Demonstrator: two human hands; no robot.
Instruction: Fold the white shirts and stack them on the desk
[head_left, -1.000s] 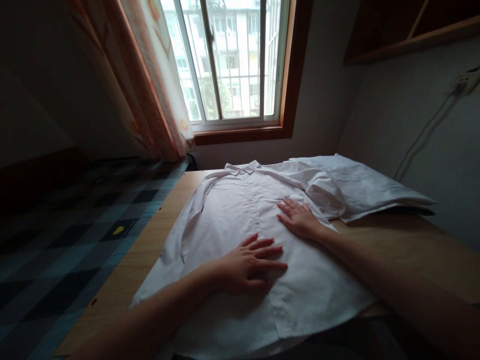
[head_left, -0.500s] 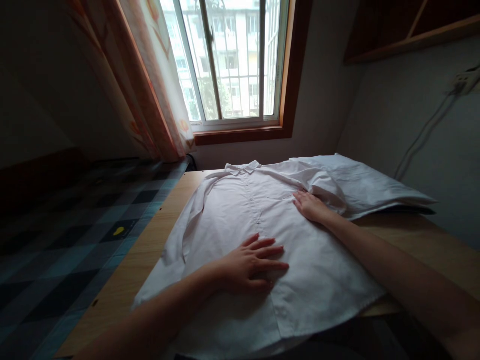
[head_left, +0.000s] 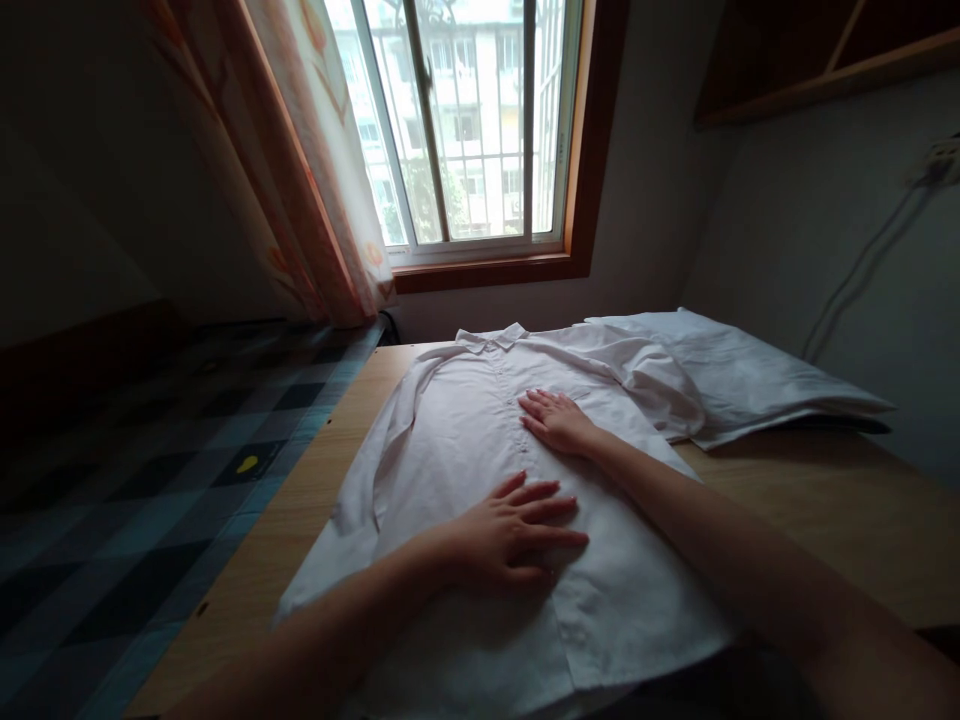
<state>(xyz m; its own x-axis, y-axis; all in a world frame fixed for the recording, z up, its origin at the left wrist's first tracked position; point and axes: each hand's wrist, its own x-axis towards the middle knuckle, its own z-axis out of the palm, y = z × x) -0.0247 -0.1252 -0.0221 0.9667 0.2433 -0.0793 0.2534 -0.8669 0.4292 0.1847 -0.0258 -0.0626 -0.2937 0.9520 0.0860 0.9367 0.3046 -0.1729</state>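
Since the earlier frame the right hand [head_left: 559,421] has moved from the shirt's right chest, by the bunched sleeve, back to the button placket; the left hand [head_left: 510,530] has stayed put lower on the front. Both hands lie palm down, fingers released and spread flat on the cloth, grasping nothing. The shirt [head_left: 480,470] lies face up along the worktop [head_left: 810,500], long axis near edge to far edge, collar [head_left: 499,337] pointing at the far edge, hem overhanging the near edge. More white cloth [head_left: 742,385] lies at the far right corner.
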